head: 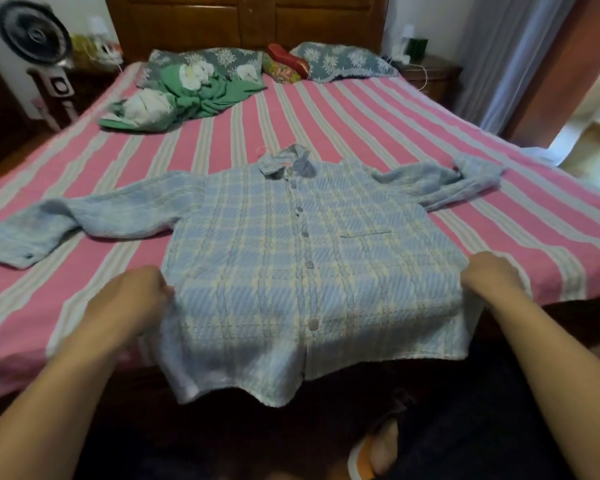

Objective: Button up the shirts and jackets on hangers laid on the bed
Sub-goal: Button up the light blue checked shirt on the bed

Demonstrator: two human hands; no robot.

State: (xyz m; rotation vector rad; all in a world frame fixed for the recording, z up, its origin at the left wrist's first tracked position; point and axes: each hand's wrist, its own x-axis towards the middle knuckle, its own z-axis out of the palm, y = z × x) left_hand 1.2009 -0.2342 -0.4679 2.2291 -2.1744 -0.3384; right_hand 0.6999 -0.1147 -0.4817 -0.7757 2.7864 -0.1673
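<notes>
Head cam: blue plaid jacket [284,258] lies flat on the pink striped bedspread [378,116], buttoned, hem hanging off the near edge. Left hand [132,299] and right hand [492,275] each clutch a side seam. Wooden headboard [243,19], floral pillows [343,60], fan [32,32] far left.

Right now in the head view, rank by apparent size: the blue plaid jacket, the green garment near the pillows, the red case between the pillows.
1. Blue plaid jacket, nearest, gripped by both hands
2. Green garment
3. Red case; farthest, so its true size is unsure
</notes>
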